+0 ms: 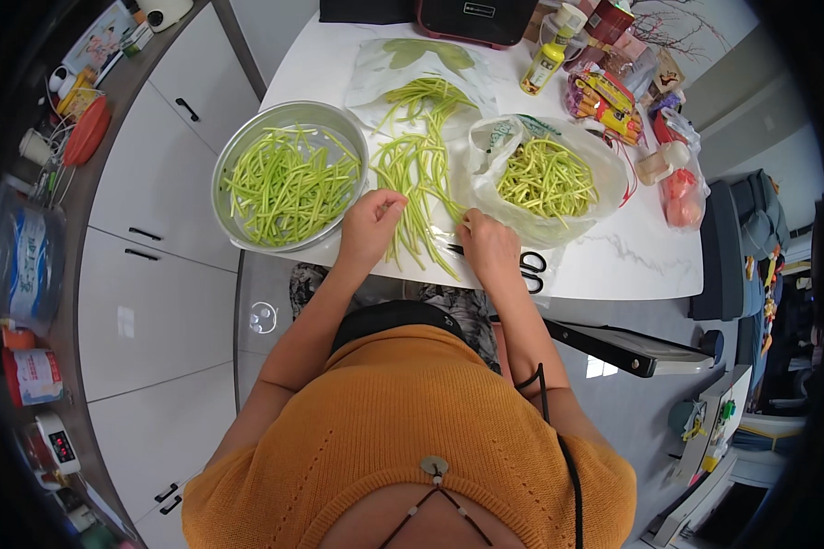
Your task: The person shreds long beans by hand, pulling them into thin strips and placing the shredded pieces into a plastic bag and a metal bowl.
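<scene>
Long thin green vegetable stems [412, 174] lie in a loose heap on the white table, between a metal basin and a plastic bag. My left hand [372, 229] is closed in a pinch at the basin's right rim; what its fingertips hold, if anything, is too small to tell. My right hand [491, 245] is closed on the end of a green stem [450, 209] at the heap's right side. Short pieces of stem [293, 188] fill much of the round metal basin [224, 206] on the left. More stems [547, 178] sit in the open white plastic bag [485, 151].
Black-handled scissors [533, 272] lie beside my right hand, partly hidden by it. A yellow bottle [545, 66], packaged food [606, 105] and a bag of red things [682, 197] stand farther right. Behind the heap lies a clear plastic bag [366, 73].
</scene>
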`<state>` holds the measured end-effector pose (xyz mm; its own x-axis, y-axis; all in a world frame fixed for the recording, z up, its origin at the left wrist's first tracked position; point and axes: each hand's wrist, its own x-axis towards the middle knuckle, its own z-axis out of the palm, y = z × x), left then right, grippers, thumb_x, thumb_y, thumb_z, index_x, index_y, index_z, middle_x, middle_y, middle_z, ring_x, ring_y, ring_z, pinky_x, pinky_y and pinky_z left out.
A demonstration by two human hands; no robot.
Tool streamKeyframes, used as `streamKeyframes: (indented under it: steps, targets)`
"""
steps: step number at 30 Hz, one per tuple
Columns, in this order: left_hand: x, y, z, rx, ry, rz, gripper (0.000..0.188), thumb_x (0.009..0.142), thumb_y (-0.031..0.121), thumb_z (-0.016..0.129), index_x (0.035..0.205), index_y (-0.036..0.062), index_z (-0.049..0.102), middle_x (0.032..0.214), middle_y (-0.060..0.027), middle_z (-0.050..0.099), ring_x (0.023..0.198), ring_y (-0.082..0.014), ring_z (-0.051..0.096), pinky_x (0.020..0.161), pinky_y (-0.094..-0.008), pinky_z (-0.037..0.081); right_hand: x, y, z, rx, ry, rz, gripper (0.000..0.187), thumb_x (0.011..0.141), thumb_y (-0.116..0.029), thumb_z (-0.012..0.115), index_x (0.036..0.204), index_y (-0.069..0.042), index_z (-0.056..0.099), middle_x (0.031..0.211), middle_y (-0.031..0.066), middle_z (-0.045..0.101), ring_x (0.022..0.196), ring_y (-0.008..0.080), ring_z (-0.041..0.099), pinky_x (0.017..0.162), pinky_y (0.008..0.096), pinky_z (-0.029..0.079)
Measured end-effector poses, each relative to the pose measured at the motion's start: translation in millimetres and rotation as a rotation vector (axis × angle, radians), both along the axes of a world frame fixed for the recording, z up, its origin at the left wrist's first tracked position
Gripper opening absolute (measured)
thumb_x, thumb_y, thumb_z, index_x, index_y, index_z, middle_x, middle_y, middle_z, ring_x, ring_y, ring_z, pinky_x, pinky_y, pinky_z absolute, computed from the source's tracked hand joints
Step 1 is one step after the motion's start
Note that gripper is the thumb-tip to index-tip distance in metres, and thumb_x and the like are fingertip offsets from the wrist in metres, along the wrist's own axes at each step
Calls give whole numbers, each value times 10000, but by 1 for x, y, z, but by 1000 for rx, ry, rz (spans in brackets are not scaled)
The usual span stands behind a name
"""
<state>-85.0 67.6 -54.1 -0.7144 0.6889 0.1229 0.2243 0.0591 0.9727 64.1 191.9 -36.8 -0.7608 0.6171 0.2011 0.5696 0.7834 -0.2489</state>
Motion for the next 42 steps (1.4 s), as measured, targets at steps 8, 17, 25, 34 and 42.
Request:
streamKeyframes:
  steps: [8,17,25,34,42]
  targets:
    - [5,-6,-8,47,6,-67,111,842,73,552,910,5,607,627,59,479,538,-2,380,482,-166,302,-9,1,-1,84,-65,-39,168,758,-204,579,713,-43,568,654,150,612,606,314,611,551,400,485]
    - [4,6,-6,84,-41,-97,127,853,83,540,929,5,605,669,42,528,546,-6,403,486,-163,319,11,21,31,-434,306,-81,185,757,-215,576,774,-40,633,605,115,586,542,257,572,526,339,438]
    - [7,25,30,130,-482,-223,189,872,160,537,958,2,594,732,-6,586,516,-32,434,453,-168,341,10,9,39,-473,393,156,109,730,-122,644,776,-24,627,650,78,551,514,166,493,500,273,399]
    - [-5,29,40,302,-808,-278,155,875,174,543,895,23,575,747,-16,576,568,-52,497,487,-170,368,18,27,26,-902,518,223,118,833,-118,576,858,-17,632,790,9,614,542,73,465,511,229,394]
    - [-11,28,40,321,-841,-322,139,883,162,531,902,29,568,767,-13,575,596,-61,514,513,-175,387,25,25,37,-1453,518,325,137,831,-105,597,935,-16,597,812,11,611,576,19,454,503,153,334]
